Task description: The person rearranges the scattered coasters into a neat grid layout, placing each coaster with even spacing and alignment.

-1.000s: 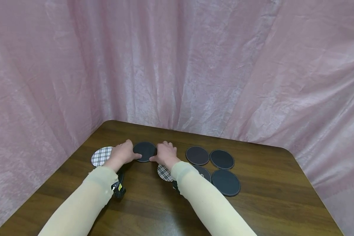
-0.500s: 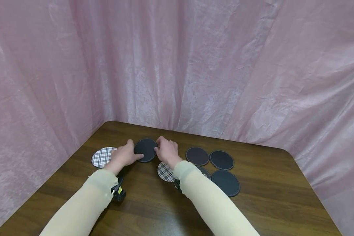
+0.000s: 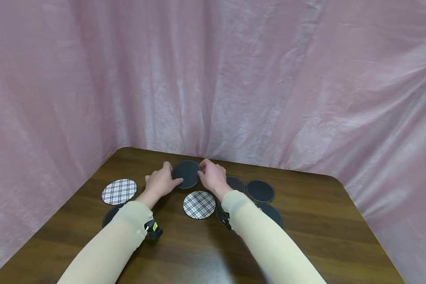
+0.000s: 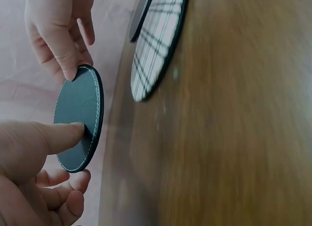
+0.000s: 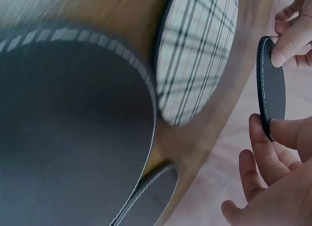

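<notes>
Between my two hands is a round dark coaster (image 3: 186, 174) with pale stitching along its edge, held up above the far part of the table. My left hand (image 3: 160, 181) pinches its left side, the thumb lying across the face in the left wrist view. On the opposite side, my right hand (image 3: 213, 175) grips the rim between thumb and fingers, as the right wrist view shows. A plaid coaster (image 3: 199, 205) lies just in front of the held one. Another plaid coaster (image 3: 119, 192) lies left of my left hand.
Under my left forearm a dark coaster (image 3: 112, 215) is partly hidden. Right of my right hand lie several dark coasters (image 3: 260, 191), some covered by my sleeve. Pink curtains (image 3: 213, 79) hang behind the wooden table (image 3: 323, 236).
The dark coaster has come up off the table and tilted, moving away from me and slightly right. My right hand has closed its fingers on the rim. The head view has shifted a little.
</notes>
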Available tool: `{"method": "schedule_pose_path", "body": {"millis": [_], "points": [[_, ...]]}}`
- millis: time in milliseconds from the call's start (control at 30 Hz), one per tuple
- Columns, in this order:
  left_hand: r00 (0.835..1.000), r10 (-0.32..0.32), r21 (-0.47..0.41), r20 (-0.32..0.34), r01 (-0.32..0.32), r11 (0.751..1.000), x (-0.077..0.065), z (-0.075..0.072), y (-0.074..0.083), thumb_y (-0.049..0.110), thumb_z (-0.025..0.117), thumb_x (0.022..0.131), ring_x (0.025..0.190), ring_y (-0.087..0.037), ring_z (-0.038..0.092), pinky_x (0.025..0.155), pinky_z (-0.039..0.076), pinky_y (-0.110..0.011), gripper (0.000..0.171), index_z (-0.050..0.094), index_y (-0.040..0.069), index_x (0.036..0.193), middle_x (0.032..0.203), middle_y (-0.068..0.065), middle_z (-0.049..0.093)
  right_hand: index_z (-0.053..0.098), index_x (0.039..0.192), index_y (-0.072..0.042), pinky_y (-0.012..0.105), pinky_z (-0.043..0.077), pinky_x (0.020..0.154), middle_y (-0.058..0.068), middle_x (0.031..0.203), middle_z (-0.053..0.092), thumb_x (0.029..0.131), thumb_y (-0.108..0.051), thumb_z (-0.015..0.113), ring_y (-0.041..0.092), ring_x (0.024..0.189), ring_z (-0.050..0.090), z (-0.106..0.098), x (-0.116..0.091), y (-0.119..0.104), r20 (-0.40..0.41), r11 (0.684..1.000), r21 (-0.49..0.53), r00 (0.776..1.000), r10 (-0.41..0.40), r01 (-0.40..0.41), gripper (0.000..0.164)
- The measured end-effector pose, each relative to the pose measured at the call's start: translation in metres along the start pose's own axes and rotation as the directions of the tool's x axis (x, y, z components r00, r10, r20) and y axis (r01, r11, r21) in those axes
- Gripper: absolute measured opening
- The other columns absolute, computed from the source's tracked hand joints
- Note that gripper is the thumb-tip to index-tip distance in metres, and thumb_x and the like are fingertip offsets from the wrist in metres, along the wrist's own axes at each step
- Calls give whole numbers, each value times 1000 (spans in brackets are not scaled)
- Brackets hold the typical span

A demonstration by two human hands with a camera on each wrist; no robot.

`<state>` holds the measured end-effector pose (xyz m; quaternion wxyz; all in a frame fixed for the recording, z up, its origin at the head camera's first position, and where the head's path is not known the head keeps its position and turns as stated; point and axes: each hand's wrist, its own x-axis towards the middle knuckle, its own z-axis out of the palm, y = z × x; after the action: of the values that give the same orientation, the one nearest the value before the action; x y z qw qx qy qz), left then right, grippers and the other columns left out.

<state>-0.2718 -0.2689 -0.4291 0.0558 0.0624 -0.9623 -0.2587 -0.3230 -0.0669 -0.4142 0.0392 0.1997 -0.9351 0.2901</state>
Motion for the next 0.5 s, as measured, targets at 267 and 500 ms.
{"method": "schedule_pose_path", "body": {"millis": [267,500], "points": [[1000,15,5,-3,-15,1000,8,16,14,38,83,100,111,-48,68,93,39,-62,53,53,2,125,116,-21,75,72,131,-9,54,40,117,8,117,80,108,-20,74,34,120,66,-7,1,16,-8,998,-56,999,36,-36,26],[1000,-8,-14,3,8,1000,14,33,28,38,83,100,117,-50,66,96,39,-63,55,53,2,128,123,-23,74,72,132,-8,53,43,115,7,114,79,108,-20,74,34,119,67,-10,-1,30,-19,993,-90,997,69,-71,26]]}}
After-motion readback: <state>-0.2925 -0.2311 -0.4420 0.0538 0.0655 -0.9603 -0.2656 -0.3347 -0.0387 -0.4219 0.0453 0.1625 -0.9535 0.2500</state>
